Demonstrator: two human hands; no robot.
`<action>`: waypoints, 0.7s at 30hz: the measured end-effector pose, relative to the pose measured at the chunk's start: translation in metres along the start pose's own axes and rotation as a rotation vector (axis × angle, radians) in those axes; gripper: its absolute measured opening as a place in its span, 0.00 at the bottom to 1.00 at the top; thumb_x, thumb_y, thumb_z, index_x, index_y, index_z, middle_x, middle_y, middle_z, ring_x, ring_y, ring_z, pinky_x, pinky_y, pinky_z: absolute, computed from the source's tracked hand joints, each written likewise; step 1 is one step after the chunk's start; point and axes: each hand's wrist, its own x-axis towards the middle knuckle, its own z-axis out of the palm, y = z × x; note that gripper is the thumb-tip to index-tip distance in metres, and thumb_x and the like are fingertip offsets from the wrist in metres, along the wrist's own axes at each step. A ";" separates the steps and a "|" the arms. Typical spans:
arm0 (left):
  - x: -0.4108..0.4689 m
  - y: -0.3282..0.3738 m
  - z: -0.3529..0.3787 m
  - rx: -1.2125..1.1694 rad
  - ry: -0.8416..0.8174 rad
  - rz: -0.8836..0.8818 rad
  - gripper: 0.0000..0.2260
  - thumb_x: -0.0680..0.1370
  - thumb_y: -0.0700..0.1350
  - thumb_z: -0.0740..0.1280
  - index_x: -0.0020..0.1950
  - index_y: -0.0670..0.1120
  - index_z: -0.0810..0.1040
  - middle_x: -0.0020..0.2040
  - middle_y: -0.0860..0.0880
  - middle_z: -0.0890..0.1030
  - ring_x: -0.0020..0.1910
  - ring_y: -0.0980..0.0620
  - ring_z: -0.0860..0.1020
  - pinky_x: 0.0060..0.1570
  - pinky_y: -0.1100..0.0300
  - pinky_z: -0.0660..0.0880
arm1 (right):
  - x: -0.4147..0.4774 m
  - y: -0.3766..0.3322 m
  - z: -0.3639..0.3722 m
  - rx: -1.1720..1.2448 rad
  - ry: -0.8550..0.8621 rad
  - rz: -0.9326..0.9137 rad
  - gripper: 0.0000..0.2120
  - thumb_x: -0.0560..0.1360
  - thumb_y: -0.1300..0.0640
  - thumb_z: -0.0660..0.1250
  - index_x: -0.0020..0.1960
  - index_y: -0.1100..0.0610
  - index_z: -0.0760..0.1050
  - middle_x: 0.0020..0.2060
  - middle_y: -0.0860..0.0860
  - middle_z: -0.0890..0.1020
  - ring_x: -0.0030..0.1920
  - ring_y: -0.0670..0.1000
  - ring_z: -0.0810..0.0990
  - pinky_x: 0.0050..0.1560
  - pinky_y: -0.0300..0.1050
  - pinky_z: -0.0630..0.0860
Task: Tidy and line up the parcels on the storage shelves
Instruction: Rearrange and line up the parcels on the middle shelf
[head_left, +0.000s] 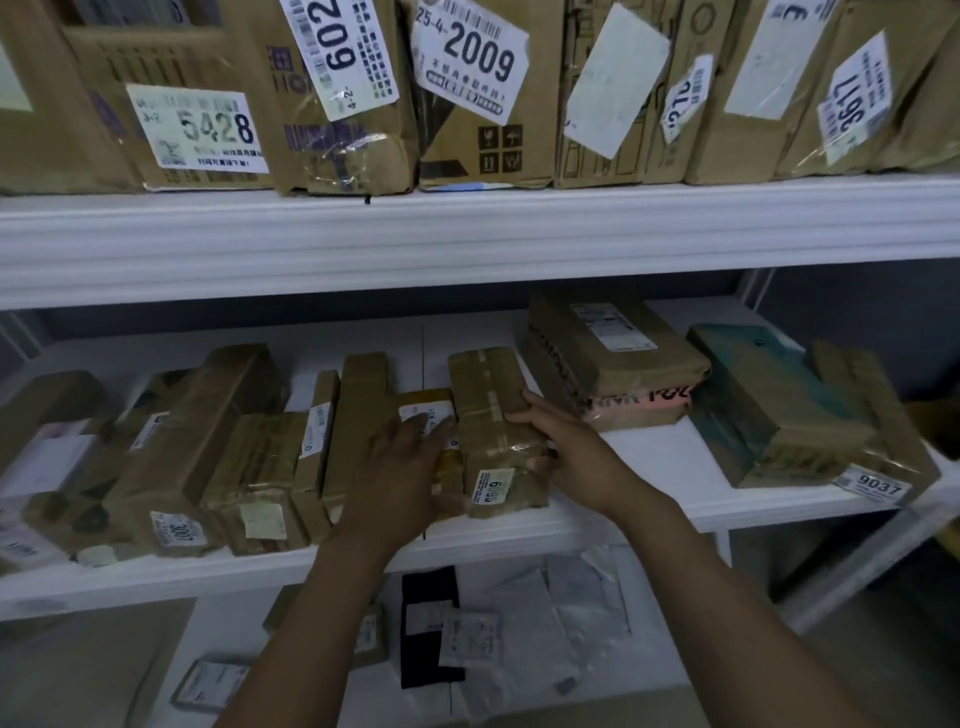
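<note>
Middle shelf (649, 499) — taped parcel (488, 395) gripped by right hand (566, 447).

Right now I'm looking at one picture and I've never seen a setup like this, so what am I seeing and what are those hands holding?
No machine here: a person wears a camera on the head, so this single picture looks forward and down at their own bare hands. The right hand grips the side of a taped brown parcel on the middle shelf. The left hand lies flat on a smaller yellowish parcel beside it. More brown parcels line up to the left, and numbered boxes fill the shelf above.
</note>
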 end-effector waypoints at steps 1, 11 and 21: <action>0.001 0.004 0.000 -0.012 -0.012 -0.019 0.43 0.67 0.61 0.75 0.77 0.51 0.61 0.74 0.42 0.65 0.73 0.36 0.61 0.70 0.43 0.62 | 0.000 0.000 0.000 -0.018 -0.015 0.000 0.28 0.73 0.71 0.66 0.70 0.53 0.70 0.76 0.53 0.57 0.75 0.44 0.54 0.73 0.36 0.54; 0.036 0.084 -0.024 0.119 0.122 0.017 0.33 0.76 0.62 0.64 0.77 0.51 0.60 0.73 0.45 0.65 0.71 0.43 0.63 0.68 0.50 0.63 | -0.016 0.024 -0.085 -0.425 0.032 -0.019 0.22 0.76 0.52 0.68 0.69 0.53 0.71 0.66 0.53 0.74 0.66 0.55 0.72 0.63 0.46 0.70; 0.109 0.210 0.033 -0.033 0.106 0.000 0.29 0.77 0.51 0.68 0.76 0.48 0.62 0.75 0.43 0.61 0.72 0.41 0.62 0.67 0.45 0.66 | -0.052 0.115 -0.196 -0.650 -0.110 0.046 0.18 0.77 0.49 0.65 0.66 0.48 0.72 0.64 0.48 0.74 0.61 0.50 0.73 0.58 0.39 0.68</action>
